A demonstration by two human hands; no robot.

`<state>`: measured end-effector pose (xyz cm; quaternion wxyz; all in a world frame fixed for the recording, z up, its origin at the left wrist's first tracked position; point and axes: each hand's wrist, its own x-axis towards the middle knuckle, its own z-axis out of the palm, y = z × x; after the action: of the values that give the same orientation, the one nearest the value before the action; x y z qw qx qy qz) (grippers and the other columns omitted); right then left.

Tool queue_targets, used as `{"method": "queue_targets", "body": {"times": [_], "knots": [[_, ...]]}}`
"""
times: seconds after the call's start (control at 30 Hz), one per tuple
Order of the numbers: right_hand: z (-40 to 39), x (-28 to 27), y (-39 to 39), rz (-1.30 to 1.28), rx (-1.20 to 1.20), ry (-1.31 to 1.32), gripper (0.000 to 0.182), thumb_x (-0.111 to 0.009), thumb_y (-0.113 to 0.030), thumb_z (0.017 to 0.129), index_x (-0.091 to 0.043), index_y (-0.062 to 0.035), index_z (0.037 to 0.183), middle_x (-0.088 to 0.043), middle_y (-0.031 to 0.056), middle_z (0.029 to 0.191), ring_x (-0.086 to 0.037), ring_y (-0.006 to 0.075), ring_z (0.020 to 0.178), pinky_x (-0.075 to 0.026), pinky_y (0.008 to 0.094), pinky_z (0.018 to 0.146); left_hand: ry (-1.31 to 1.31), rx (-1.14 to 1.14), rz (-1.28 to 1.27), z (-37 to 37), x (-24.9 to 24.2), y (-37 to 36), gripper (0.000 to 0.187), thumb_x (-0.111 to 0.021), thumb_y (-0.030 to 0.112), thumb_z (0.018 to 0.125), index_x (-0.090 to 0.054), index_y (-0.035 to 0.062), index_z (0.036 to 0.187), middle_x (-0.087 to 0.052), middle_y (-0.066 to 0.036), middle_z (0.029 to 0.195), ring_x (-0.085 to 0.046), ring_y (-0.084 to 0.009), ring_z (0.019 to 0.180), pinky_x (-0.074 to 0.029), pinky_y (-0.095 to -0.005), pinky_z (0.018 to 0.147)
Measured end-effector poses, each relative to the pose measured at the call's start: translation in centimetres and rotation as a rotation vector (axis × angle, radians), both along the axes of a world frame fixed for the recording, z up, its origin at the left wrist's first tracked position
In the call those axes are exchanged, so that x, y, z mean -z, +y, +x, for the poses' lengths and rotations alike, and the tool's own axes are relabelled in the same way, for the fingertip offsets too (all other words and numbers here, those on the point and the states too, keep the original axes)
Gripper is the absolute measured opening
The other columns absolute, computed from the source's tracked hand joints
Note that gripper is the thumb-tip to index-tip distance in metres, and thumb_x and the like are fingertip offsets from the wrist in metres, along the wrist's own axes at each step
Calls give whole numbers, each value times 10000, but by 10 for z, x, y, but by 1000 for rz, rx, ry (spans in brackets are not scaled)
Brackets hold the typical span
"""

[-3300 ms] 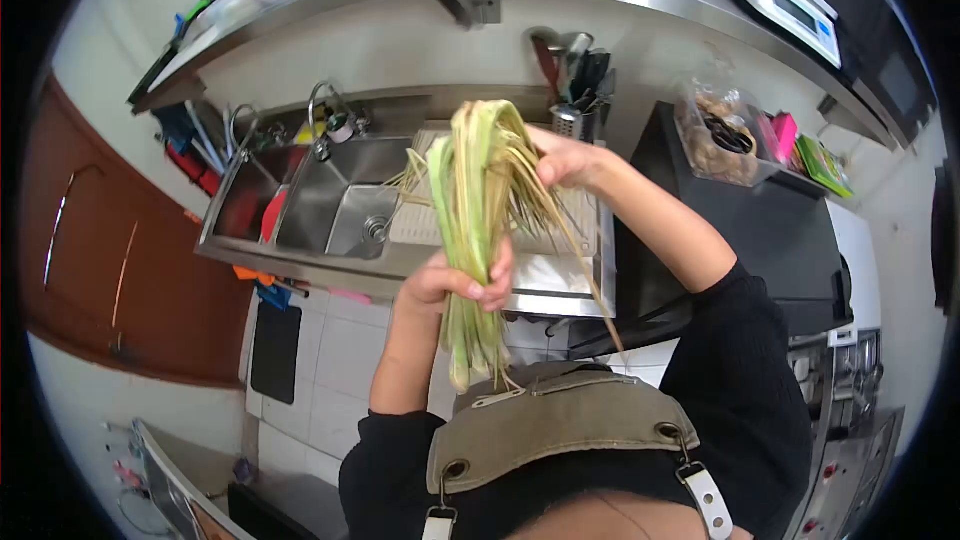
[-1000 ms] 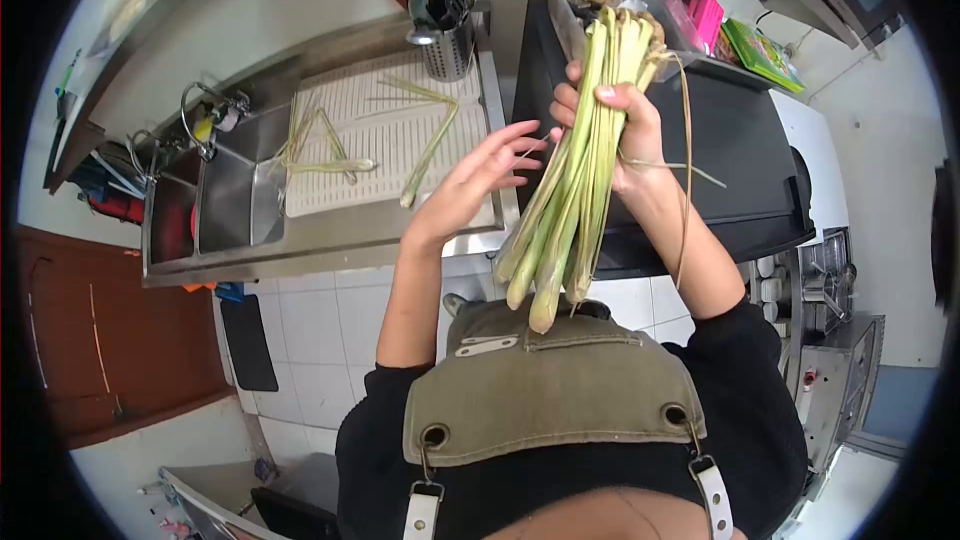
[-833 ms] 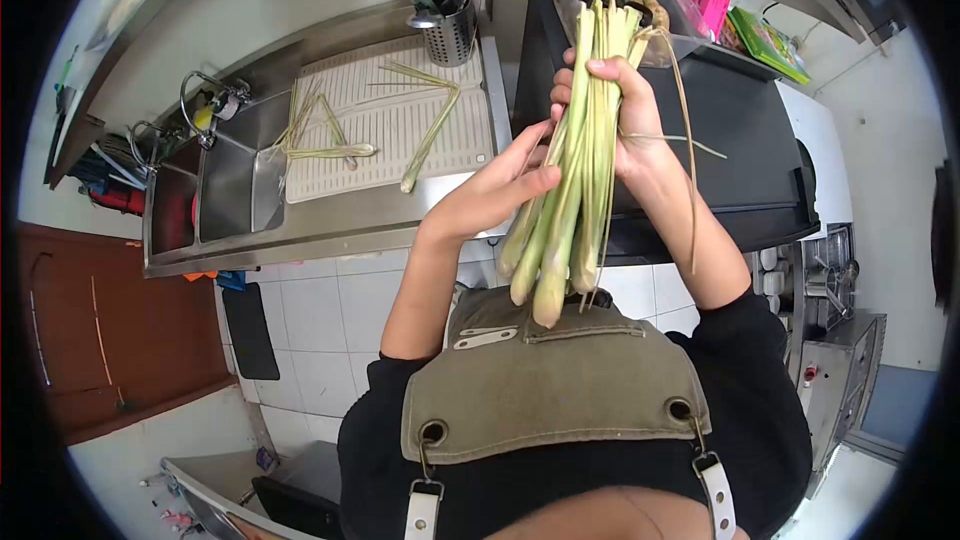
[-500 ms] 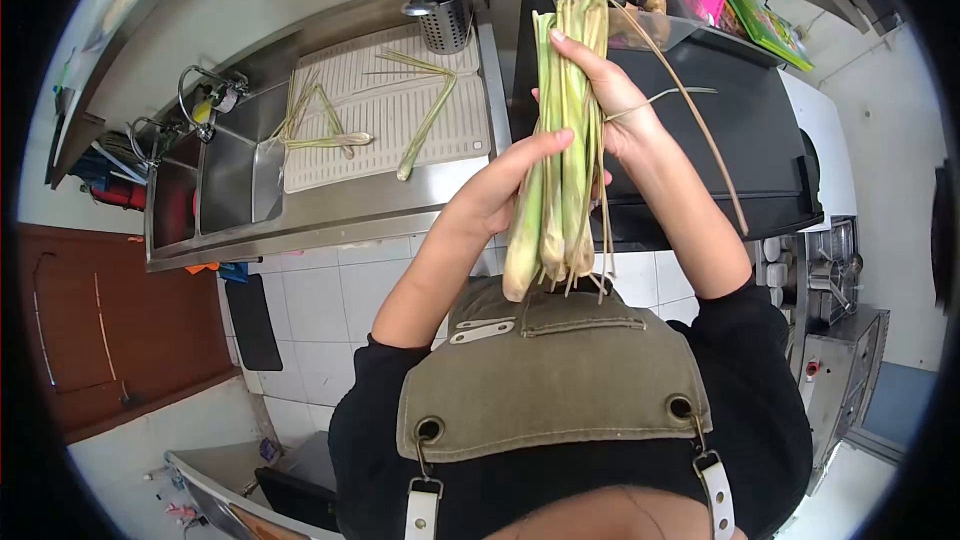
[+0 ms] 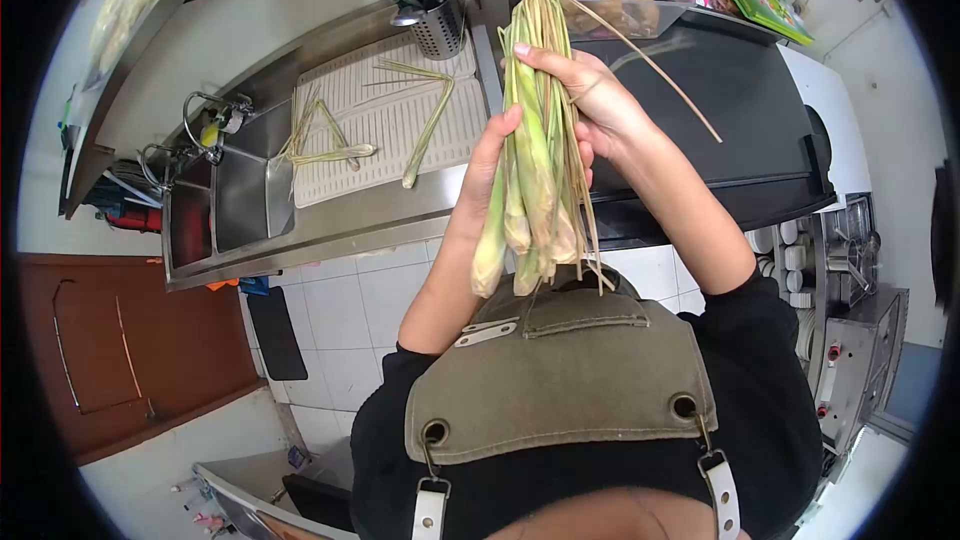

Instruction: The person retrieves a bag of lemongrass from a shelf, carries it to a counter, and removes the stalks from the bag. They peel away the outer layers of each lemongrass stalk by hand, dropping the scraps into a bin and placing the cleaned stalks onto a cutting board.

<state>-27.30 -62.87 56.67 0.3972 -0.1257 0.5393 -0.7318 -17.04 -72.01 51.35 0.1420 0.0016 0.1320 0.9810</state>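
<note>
A bundle of lemongrass stalks [image 5: 538, 165] is held up in front of my apron [image 5: 560, 385], pale bulb ends down and leafy ends up. My left hand [image 5: 490, 155] grips its left side, thumb along the stalks and the other fingers hidden behind. Higher up on the right, my right hand [image 5: 590, 90] is wrapped round the bundle with its thumb across the front. One long dry leaf [image 5: 650, 58] sticks out to the right. More lemongrass stalks [image 5: 428, 130] lie bent on the ribbed draining board [image 5: 390, 110], apart from my hands.
A steel sink [image 5: 245, 195] with taps is at the left. Behind the draining board stands a utensil holder [image 5: 438, 32]. A plastic bin [image 5: 640, 15] with scissors and ginger-like roots sits at the back of the black counter [image 5: 720, 110].
The bundle has tilted and turned, its stalks fanning out more at the bulb ends. Both hands have shifted slightly left with it and still grip it.
</note>
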Motion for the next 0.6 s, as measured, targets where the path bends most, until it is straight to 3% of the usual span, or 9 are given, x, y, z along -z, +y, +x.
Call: {"method": "queue_targets", "body": {"times": [0.07,0.17,0.23,0.3,0.33,0.43,0.47,0.57,0.6], "knots": [[0,1,0,-49,41,80,333,-650,-333,794,-540,-29,877,-561,8,698,-533,67,524,-457,217,465,-22,-34,-67,0,-12,6,578,-596,384,770,-402,-7,1149,-446,-72,954,-489,-172,837,-470,-339,752],[7,-7,-3,-30,110,189,320,-634,-338,807,-529,-44,874,-527,-12,679,-486,43,494,-407,201,418,-37,-103,-118,-4,-8,10,457,-589,327,751,-527,-45,1009,-592,-131,835,-604,-228,742,-512,-337,708],[8,-12,0,-3,55,259,357,-604,-358,828,-530,-30,949,-514,-13,681,-474,34,502,-375,181,412,-61,-138,-109,-2,-11,10,409,-601,259,734,-526,-39,1004,-588,-125,851,-600,-219,765,-508,-328,721],[11,-23,6,162,-69,507,410,-572,-382,846,-524,-21,1034,-514,-13,678,-473,25,507,-363,173,412,-15,-212,-362,0,-11,8,394,-605,229,730,-520,-34,1011,-583,-117,859,-599,-212,778,-506,-323,720],[8,-23,9,252,-147,566,445,-529,-373,876,-498,-9,1131,-539,15,739,-525,55,612,-415,189,506,-15,-227,-394,2,-12,5,382,-603,213,731,-518,-25,1017,-576,-115,871,-594,-205,781,-504,-326,713],[2,-18,17,304,-281,779,431,-502,-331,899,-487,18,1151,-572,61,858,-564,117,780,-456,238,665,3,-309,-427,2,-5,-5,365,-592,205,738,-514,-15,1018,-565,-116,880,-585,-197,795,-502,-325,705],[-1,-18,22,300,-289,779,431,-502,-331,899,-487,18,1151,-572,61,858,-564,117,780,-456,238,665,-2,-325,-392,5,-10,-8,456,-580,189,747,-472,-9,1144,-554,-104,888,-574,-185,793,-498,-320,706],[-16,-23,46,324,-392,1222,371,-492,-293,894,-520,-19,1143,-610,151,927,-589,251,838,-453,330,773,16,-348,-275,4,-8,-16,594,-568,173,753,-369,19,1291,-547,-85,881,-567,-177,773,-492,-314,711],[-23,-27,55,448,-380,1173,340,-478,-264,900,-524,-30,1141,-609,158,933,-586,250,862,-448,335,784,41,-317,-275,6,-9,-19,692,-564,158,750,-272,53,1369,-544,-72,887,-560,-173,772,-486,-315,725]]}}
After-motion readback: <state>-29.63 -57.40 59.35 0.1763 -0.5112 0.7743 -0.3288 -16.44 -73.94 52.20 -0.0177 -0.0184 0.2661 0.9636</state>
